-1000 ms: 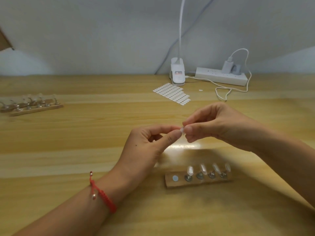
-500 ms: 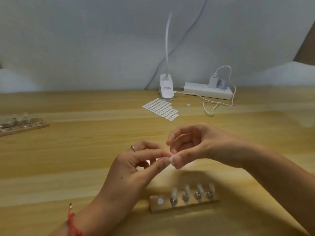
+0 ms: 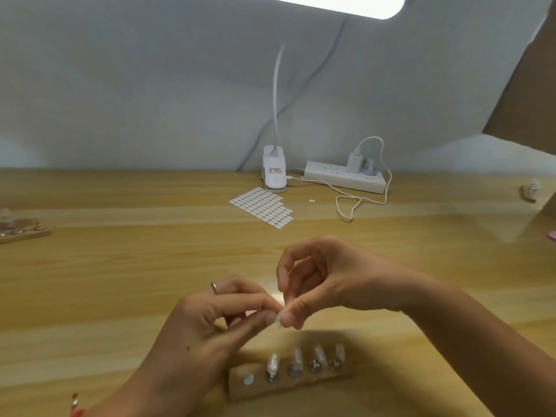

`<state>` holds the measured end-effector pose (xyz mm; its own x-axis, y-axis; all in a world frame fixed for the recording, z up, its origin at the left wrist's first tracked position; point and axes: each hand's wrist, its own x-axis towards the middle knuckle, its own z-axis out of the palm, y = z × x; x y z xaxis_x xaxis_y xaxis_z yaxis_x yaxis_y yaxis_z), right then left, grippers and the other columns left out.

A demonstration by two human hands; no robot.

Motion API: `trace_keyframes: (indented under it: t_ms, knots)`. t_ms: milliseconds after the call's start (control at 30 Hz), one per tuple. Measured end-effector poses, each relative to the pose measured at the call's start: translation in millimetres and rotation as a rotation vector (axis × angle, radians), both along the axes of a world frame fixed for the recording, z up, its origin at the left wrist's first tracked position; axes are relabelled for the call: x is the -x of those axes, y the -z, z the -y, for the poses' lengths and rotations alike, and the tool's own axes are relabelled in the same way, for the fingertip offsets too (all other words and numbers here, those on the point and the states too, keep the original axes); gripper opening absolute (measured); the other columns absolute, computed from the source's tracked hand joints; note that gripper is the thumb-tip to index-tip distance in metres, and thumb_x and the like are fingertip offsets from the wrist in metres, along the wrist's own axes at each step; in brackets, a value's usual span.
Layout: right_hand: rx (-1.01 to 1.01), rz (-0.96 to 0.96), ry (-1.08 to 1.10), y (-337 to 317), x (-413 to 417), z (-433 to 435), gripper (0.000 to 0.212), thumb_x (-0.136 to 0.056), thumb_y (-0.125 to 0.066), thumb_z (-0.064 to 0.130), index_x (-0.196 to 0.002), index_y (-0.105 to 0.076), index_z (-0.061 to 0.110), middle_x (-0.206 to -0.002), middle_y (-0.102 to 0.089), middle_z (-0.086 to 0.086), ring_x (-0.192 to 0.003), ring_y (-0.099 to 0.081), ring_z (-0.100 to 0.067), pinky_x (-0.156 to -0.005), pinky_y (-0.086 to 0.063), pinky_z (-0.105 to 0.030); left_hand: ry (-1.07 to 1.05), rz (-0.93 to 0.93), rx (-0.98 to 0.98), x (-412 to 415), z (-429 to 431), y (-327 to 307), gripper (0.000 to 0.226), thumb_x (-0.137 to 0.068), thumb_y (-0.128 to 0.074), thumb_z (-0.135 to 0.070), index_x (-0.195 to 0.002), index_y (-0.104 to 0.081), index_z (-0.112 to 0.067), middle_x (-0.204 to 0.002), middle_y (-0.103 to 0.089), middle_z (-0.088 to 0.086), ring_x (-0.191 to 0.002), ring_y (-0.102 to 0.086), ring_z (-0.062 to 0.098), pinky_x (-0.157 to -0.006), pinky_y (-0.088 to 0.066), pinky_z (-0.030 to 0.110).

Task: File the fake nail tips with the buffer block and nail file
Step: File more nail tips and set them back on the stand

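Note:
Above the wooden table (image 3: 120, 281), my left hand (image 3: 210, 323) and my right hand (image 3: 325, 284) meet fingertip to fingertip. Between them they pinch one small clear fake nail tip (image 3: 277, 320). Just below the hands lies a wooden holder strip (image 3: 301, 383) with several clear nail tips (image 3: 273, 364) standing on metal studs; its leftmost spot holds only a pale round pad (image 3: 248, 379). No buffer block or nail file shows near my hands.
A sheet of white oval adhesive pads (image 3: 261, 206) lies mid-table. Behind it stand a clip lamp base (image 3: 274, 173) and a power strip (image 3: 346, 177) with a looping white cable. Another holder strip (image 3: 21, 230) sits at far left, a pink object (image 3: 552, 235) at the right edge.
The view has tilted up, so hands and holder strip sit lower in frame. Both hands kept pinching the clear tip, and the right hand's fingers have shifted over it.

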<state>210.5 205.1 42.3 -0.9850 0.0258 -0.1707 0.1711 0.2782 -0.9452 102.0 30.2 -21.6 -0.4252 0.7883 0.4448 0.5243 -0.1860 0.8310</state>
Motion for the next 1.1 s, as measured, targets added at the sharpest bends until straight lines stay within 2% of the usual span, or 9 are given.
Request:
trace_keyframes:
  t_ms: [133,300,400,567,667,733,833,1000,1100]
  knots:
    - [0.095,-0.020,0.007,2.2,1.8,0.6,0.030,-0.078,-0.076,-0.007,-0.093,-0.065,0.016,-0.083,-0.070,-0.009,-0.074,-0.070,-0.020,-0.073,-0.057,-0.027,-0.041,-0.009,-0.042,-0.8,0.0,-0.4,0.022,-0.070,-0.065,-0.053,-0.079,-0.076,-0.037,-0.089,-0.066,-0.008,-0.069,-0.058,0.026,-0.069,-0.047,0.023]
    - [0.219,-0.025,-0.034,9.5,6.5,1.8,0.041,-0.088,-0.069,0.001,-0.122,-0.062,0.022,-0.110,-0.071,-0.014,-0.103,-0.068,-0.030,-0.089,-0.056,-0.039,-0.096,0.056,-0.064,-0.8,-2.4,-1.9,0.045,-0.061,-0.064,-0.075,-0.079,-0.078,-0.036,-0.089,-0.058,-0.006,-0.070,-0.056,0.020,-0.067,-0.045,0.015]
    - [0.288,-0.017,-0.059,11.4,6.7,2.8,0.045,-0.092,-0.064,0.002,-0.132,-0.058,0.022,-0.109,-0.070,-0.017,-0.102,-0.067,-0.031,-0.091,-0.056,-0.038,-0.100,0.081,-0.070,-0.3,-3.4,-1.8,0.054,-0.057,-0.061,-0.083,-0.080,-0.077,-0.037,-0.085,-0.056,-0.005,-0.068,-0.055,0.019,-0.064,-0.045,0.017]
    - [0.390,-0.047,0.039,18.8,10.1,10.1,0.042,-0.092,-0.064,0.000,-0.129,-0.059,0.020,-0.107,-0.068,-0.017,-0.098,-0.067,-0.030,-0.091,-0.058,-0.037,-0.153,0.133,-0.095,-0.3,-3.8,-1.7,0.039,-0.055,-0.068,-0.067,-0.079,-0.076,-0.039,-0.084,-0.060,-0.004,-0.064,-0.057,0.014,-0.059,-0.047,0.021]
    - [0.436,-0.058,0.105,21.5,11.8,14.2,0.040,-0.091,-0.063,-0.002,-0.125,-0.059,0.018,-0.101,-0.070,-0.013,-0.096,-0.067,-0.029,-0.089,-0.059,-0.036,-0.171,0.117,-0.081,1.5,-3.9,0.5,0.037,-0.055,-0.067,-0.061,-0.083,-0.076,-0.039,-0.085,-0.060,-0.006,-0.061,-0.056,0.012,-0.053,-0.047,0.029]
    - [0.452,-0.082,0.136,21.8,11.8,16.3,0.038,-0.090,-0.064,-0.003,-0.122,-0.058,0.018,-0.094,-0.071,-0.008,-0.093,-0.068,-0.027,-0.085,-0.059,-0.032,-0.177,0.059,-0.101,2.7,-4.8,2.7,0.038,-0.054,-0.070,-0.062,-0.085,-0.075,-0.040,-0.084,-0.060,-0.007,-0.057,-0.054,0.011,-0.050,-0.046,0.023]
    - [0.445,-0.144,0.152,24.6,11.4,22.2,0.036,-0.087,-0.066,-0.001,-0.114,-0.058,0.020,-0.092,-0.070,-0.009,-0.099,-0.064,-0.034,-0.085,-0.058,-0.031,-0.207,-0.021,-0.160,8.2,-6.2,1.6,0.043,-0.058,-0.066,-0.078,-0.081,-0.074,-0.042,-0.079,-0.057,-0.010,-0.054,-0.049,0.007,-0.049,-0.042,0.018]
    - [0.444,-0.189,0.139,29.7,12.8,27.2,0.029,-0.089,-0.065,0.000,-0.104,-0.059,0.024,-0.094,-0.070,-0.009,-0.100,-0.064,-0.034,-0.084,-0.056,-0.028,-0.219,-0.332,-0.172,18.8,-2.9,-6.3,0.033,-0.081,-0.052,-0.070,-0.076,-0.072,-0.043,-0.084,-0.050,-0.014,-0.061,-0.046,0.000,-0.060,-0.035,0.007]
    - [0.413,-0.185,0.125,32.4,13.0,26.6,0.031,-0.087,-0.067,0.001,-0.101,-0.060,0.028,-0.093,-0.070,-0.005,-0.100,-0.064,-0.032,-0.085,-0.054,-0.028,-0.238,-0.399,-0.165,15.8,-3.7,-5.9,0.046,-0.085,-0.049,-0.067,-0.074,-0.072,-0.029,-0.082,-0.049,-0.012,-0.063,-0.048,0.000,-0.062,-0.034,0.005]
